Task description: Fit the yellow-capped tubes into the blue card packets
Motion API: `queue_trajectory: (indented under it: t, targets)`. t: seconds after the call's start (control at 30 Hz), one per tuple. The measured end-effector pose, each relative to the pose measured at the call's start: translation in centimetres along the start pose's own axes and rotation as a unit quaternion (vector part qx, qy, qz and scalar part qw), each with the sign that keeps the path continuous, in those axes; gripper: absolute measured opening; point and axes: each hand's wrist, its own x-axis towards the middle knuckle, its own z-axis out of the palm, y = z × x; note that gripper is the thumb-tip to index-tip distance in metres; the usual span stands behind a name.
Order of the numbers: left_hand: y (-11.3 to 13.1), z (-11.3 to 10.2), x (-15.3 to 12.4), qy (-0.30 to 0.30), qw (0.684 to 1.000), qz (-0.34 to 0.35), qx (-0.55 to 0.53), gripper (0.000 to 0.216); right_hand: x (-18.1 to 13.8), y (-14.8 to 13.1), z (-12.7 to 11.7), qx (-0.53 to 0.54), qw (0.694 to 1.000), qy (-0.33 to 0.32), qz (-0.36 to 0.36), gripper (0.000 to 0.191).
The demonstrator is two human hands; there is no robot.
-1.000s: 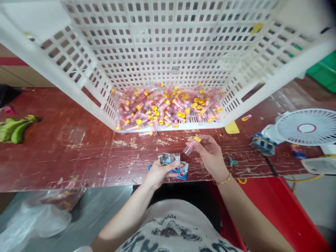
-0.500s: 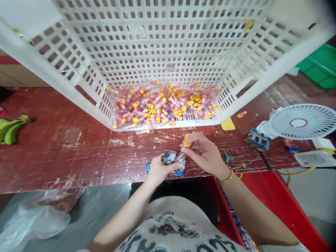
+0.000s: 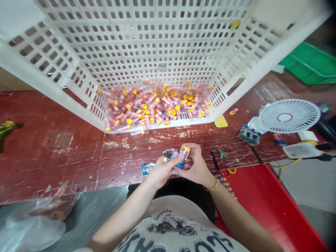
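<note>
A small clear tube with a yellow cap (image 3: 184, 154) stands tilted between my hands, with something blue around its lower part. My right hand (image 3: 198, 166) has its fingers curled round the tube from the right. My left hand (image 3: 161, 171) is closed on small printed slips (image 3: 170, 154), dark and silvery, and its thumb presses on the tube. A blue printed slip (image 3: 147, 168) lies on the table beside my left hand. Beyond my hands, a tipped white plastic basket (image 3: 154, 127) holds a heap of yellow-capped tubes (image 3: 157, 105) with pink contents.
On the red worn table (image 3: 52, 140) are a white fan (image 3: 288, 115), a blue and clear bundle (image 3: 249, 134), a yellow card (image 3: 221, 121) and one loose tube (image 3: 233, 111). Bananas (image 3: 7, 129) lie far left. A green crate (image 3: 309, 64) stands at the back right.
My right hand has brought the tube down and against the slips in my left hand. The tube's yellow cap now points up and away. The whole view has shifted slightly.
</note>
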Motion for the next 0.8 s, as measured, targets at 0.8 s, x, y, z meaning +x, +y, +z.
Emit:
queue_trajectory:
  t: [0.8]
  targets:
    - [-2.5, 1.0, 0.2, 0.007, 1.0, 0.023, 0.0, 0.035, -1.6, 0.3, -1.4, 0.0, 0.997, 0.03, -0.071, 0.063]
